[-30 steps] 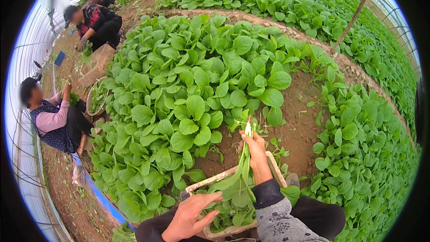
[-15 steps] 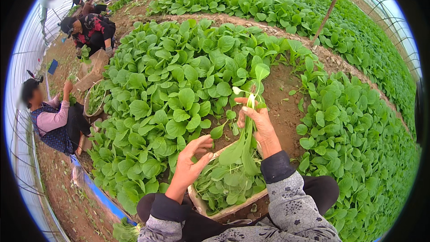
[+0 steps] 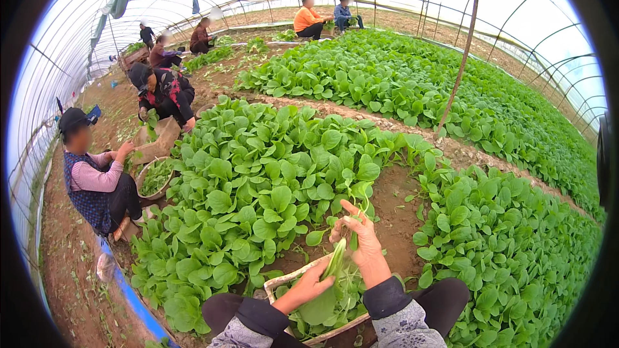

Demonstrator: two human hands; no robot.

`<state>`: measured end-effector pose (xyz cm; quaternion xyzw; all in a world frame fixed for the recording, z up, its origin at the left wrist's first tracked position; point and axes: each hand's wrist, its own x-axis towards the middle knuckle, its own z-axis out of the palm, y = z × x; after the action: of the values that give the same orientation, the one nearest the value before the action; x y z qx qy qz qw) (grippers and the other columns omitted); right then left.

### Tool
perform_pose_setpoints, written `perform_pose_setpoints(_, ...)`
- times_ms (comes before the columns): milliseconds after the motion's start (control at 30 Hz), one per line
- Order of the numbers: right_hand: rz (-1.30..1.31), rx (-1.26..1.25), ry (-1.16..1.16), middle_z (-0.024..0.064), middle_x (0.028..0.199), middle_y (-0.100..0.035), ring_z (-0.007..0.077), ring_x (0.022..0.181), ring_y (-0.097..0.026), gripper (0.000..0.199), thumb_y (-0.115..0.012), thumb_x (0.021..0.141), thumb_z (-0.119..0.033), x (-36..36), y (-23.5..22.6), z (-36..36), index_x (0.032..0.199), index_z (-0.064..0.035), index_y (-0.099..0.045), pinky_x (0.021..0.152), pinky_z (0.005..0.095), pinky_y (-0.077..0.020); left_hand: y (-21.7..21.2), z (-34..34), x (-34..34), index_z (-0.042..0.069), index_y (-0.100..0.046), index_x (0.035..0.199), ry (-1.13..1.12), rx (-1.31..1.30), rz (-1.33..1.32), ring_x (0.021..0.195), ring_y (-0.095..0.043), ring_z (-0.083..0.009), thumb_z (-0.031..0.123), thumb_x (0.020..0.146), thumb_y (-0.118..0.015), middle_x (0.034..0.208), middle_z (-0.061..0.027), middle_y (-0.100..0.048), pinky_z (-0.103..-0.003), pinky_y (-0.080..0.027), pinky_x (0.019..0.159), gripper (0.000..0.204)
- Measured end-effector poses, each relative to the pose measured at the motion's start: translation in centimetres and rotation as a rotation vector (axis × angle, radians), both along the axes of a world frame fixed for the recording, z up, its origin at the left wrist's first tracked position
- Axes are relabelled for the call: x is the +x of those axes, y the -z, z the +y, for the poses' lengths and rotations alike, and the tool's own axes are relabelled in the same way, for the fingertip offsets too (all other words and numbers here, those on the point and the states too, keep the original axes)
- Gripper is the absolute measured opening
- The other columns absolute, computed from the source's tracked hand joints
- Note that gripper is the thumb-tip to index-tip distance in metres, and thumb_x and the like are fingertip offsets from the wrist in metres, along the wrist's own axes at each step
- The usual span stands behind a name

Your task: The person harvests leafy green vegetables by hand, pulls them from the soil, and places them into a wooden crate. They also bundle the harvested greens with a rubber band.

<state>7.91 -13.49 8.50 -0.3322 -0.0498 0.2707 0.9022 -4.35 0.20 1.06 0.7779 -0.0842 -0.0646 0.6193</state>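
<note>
Over a pale-rimmed basket [image 3: 278,281] between my knees, my left hand [image 3: 312,287] is closed round a pulled leafy green plant [image 3: 336,260], its pale stem end pointing up and its leaves hanging down. Just to the right and a little higher is my right hand [image 3: 361,243], fingers bent and pinching thin green stems with a small leaf [image 3: 361,191] above the fingertips. The two hands are close together. Loose green leaves [image 3: 322,314] lie in the basket below them, partly hidden by my left hand and sleeves.
Dense leafy greens [image 3: 225,200] grow ahead and to the left, with another bed [image 3: 490,238] on the right. Bare soil [image 3: 394,209] lies between them. A thin pole [image 3: 463,58] stands beyond. Two people [image 3: 97,183] [image 3: 164,93] work at the left by a round basket [image 3: 155,180]; several more sit farther back.
My left hand, empty and open before, now grips a leafy plant over the basket. The right hand holds less greenery. The view has tilted up, showing more people at the back.
</note>
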Motion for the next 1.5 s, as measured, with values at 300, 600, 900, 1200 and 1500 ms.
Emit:
perform_pose_setpoints(300, -0.254, -0.215, 0.213, -0.0017, 0.060, -0.041, 0.0075, 0.042, -0.035, 0.037, -0.047, 0.102, -0.030, 2.5, -0.9, -4.4, 0.103, 0.0049, -0.058, 0.040, 0.0241, -0.0306, -1.8, -0.1, -4.2, -0.001, -0.046, 0.136, -0.094, -0.024, -0.066, 0.107, -0.056, -0.0209, 0.015, 0.092, -0.051, 0.117, -0.0140, -0.061, -0.033, -0.042, 0.097, 0.047)
perform_pose_setpoints(600, -0.413, -0.454, -0.578, 0.0139, 0.097, -0.068, 0.0164, 0.081, -0.069, 0.042, -0.063, 0.092, -0.032, -1.2, 1.4, -4.1, 0.115, 0.0036, -0.063, 0.064, 0.0283, -0.0535, -1.4, 1.4, -4.1, 0.002, -0.045, 0.140, -0.027, 0.017, 0.142, 0.113, -0.052, -0.0154, 0.016, 0.090, -0.057, 0.123, -0.0091, -0.059, -0.030, -0.039, 0.100, 0.053)
perform_pose_setpoints(900, -0.421, -0.382, -0.752, 0.0044, 0.083, -0.064, 0.0113, 0.062, -0.065, 0.026, -0.056, 0.096, -0.021, 3.4, 4.3, 2.8, 0.106, 0.0007, -0.066, 0.051, 0.0240, -0.0501, -0.3, 1.7, -1.1, 0.002, -0.042, 0.141, -0.317, -0.320, 0.403, 0.072, -0.050, -0.0071, 0.012, 0.086, -0.067, 0.080, 0.0030, -0.052, -0.024, -0.044, 0.066, 0.060)
perform_pose_setpoints(1200, -0.679, -2.114, -0.496, 0.0186, 0.114, -0.066, 0.0358, 0.106, -0.064, 0.026, -0.053, 0.086, -0.017, 28.4, 34.7, 3.2, 0.105, -0.0062, -0.068, 0.087, 0.0464, -0.0517, -0.8, 4.9, -0.6, -0.010, -0.054, 0.119, -0.805, -0.748, 0.656, 0.043, -0.044, -0.0087, 0.003, 0.083, -0.065, 0.065, -0.0072, -0.056, -0.022, -0.035, 0.042, 0.040)
perform_pose_setpoints(1500, -1.550, -1.792, -0.668, 0.0128, 0.117, -0.064, 0.0336, 0.110, -0.060, 0.027, -0.059, 0.085, -0.022, 31.3, 37.0, 14.9, 0.109, -0.0110, -0.067, 0.094, 0.0451, -0.0469, -0.7, 7.0, 2.4, -0.001, -0.047, 0.130, -0.939, -0.749, 0.768, 0.050, -0.041, -0.0074, 0.019, 0.090, -0.064, 0.068, -0.0006, -0.049, -0.021, -0.030, 0.049, 0.048)
